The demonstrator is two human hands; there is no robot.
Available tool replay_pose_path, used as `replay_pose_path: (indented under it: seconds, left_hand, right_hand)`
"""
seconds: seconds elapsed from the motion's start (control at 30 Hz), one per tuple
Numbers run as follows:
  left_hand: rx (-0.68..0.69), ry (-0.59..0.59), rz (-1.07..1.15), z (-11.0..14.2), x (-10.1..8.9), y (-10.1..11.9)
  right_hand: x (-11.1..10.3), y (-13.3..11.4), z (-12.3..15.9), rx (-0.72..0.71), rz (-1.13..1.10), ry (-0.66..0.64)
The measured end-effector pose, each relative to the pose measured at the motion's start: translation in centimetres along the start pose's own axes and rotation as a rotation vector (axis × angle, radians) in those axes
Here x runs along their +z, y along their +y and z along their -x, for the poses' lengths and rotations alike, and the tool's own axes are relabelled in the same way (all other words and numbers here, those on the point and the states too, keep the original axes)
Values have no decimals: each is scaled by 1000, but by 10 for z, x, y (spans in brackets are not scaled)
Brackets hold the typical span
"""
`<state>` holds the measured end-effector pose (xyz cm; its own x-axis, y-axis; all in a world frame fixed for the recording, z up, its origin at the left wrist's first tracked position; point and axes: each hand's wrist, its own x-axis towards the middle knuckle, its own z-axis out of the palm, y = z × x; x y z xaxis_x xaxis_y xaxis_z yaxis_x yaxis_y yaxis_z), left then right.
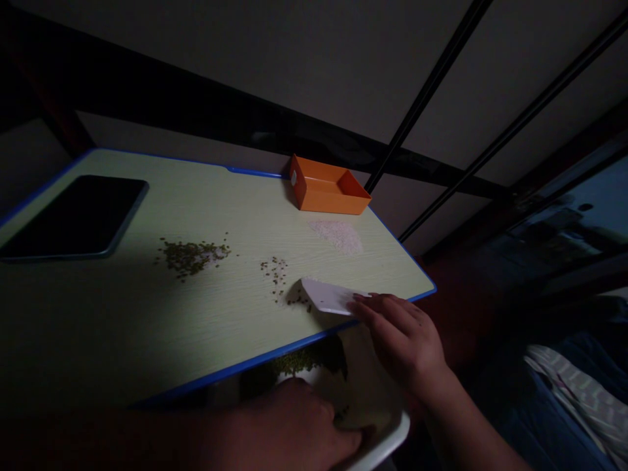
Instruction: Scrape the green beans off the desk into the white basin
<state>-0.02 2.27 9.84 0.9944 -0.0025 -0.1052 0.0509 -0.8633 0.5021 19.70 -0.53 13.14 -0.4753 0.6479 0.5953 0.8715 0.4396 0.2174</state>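
My right hand (pixel 400 327) grips a thin white flat piece, like a scraper (pixel 328 296), its far edge tilted down by the tabletop near the front edge. Small dark beans or seeds (pixel 275 273) lie scattered just left of it, a few close to its edge. Below the table's edge, my left hand (pixel 294 422) is closed on the rim of a white container (pixel 387 441). Inside that container is a mass of small green beans (pixel 309 358). The left fingers are dim and partly hidden.
The pale table (pixel 220 314) has a blue edge. A heap of green beans mixed with white grains (pixel 193 257) lies left of centre, near a dark tablet (pixel 78 216). White grains like rice (pixel 338 235) spread before an orange tray (pixel 326 201). Fabric (pixel 579 386) lies at right.
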Motion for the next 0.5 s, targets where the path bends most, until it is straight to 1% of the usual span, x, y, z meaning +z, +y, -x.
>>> replay_pose_path:
  seconds: [0.17, 0.27, 0.33, 0.5]
  left_hand:
    - [0, 69, 17, 0, 5, 1]
    - [-1, 69, 34, -1, 3, 1]
    - [5, 64, 48, -1, 2, 1]
    - [7, 59, 123, -3, 3, -1]
  right_hand:
    - [10, 12, -17, 41, 56, -33]
    - [21, 26, -26, 118, 104, -101]
    - [27, 35, -30, 159, 134, -124]
    - [36, 51, -41, 238, 154, -121]
